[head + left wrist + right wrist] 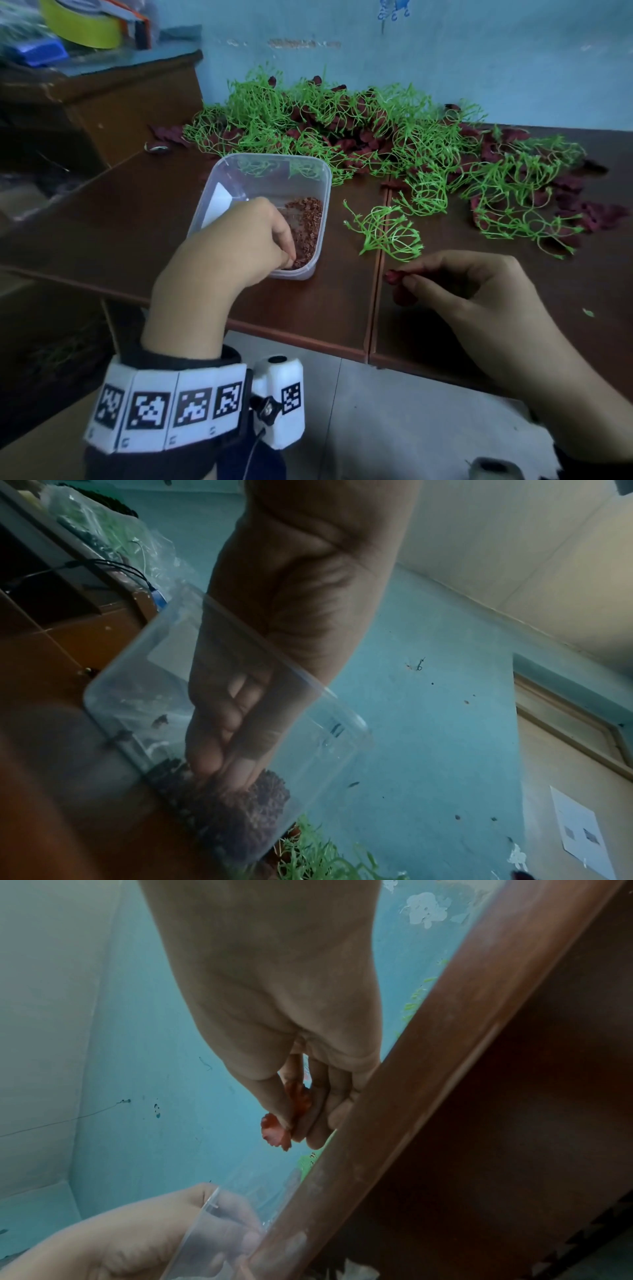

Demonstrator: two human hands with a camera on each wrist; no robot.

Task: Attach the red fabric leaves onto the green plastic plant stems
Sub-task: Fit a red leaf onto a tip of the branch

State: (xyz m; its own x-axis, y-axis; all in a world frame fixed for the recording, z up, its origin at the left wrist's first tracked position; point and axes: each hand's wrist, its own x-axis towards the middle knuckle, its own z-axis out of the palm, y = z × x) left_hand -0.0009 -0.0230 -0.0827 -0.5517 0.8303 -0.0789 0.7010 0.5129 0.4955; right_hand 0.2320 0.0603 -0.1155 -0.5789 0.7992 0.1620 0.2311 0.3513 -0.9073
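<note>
A red fabric leaf (394,276) is pinched in the grip of the right hand (469,291), between thumb and fingertips, just above the counter (342,308) and right of the clear plastic tub (219,178). A loose green stem sprig (385,233) lies just beyond that leaf, also right of the tub. The left hand (239,246) reaches into the tub, fingertips (209,764) bunched in the heap of small reddish pieces (306,226); whether its grip holds any, I cannot tell. Behind the tub sprawls a pile of green stems and dark red leaves (359,130).
</note>
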